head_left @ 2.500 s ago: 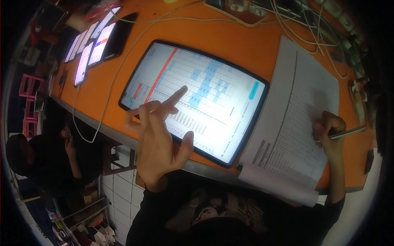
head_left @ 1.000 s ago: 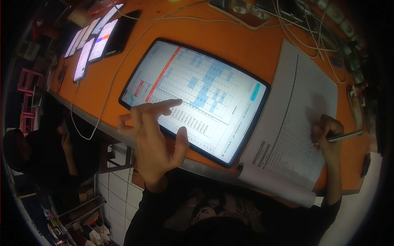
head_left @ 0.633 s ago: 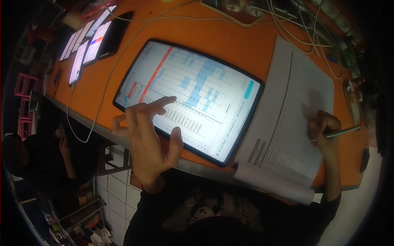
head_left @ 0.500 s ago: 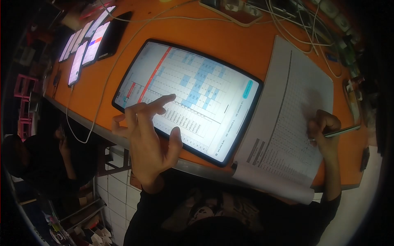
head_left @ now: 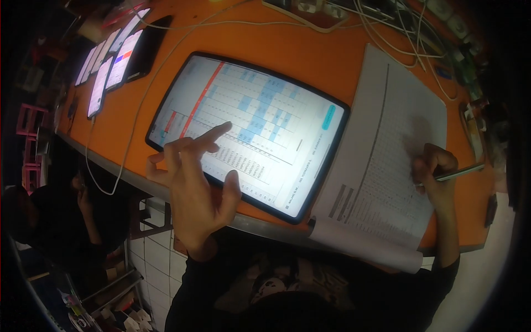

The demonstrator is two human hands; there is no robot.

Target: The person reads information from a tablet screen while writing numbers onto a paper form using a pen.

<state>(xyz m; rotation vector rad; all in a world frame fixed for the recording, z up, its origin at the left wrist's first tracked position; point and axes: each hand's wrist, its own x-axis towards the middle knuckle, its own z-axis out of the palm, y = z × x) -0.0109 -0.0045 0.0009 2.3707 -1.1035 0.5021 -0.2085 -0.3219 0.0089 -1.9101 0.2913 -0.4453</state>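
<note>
A tablet (head_left: 249, 133) lies on the orange table with a lit spreadsheet of blue cells and a red bar. Over its lower left part is my left hand (head_left: 193, 182), fingers apart and empty, the index finger stretched onto or just above the screen. Whether the fingertip touches the glass cannot be told. To the right, my right hand (head_left: 437, 171) is closed around a pen (head_left: 460, 172) and rests on a printed sheet (head_left: 381, 160) full of rows and columns. The near end of the paper stack is rolled (head_left: 368, 246) over the table edge.
Several lit phones (head_left: 119, 61) lie at the far left, one with a white cable (head_left: 145, 91) looping off the table. Tangled cables and a tray (head_left: 310, 15) are at the back. A person in dark clothes (head_left: 66, 216) is at the left, beyond the table edge (head_left: 260, 229).
My left index finger has moved from the blue cells toward the code column, then slightly upward. The spreadsheet rows have shifted a little. The whole view has drifted; my right hand keeps the pen.
</note>
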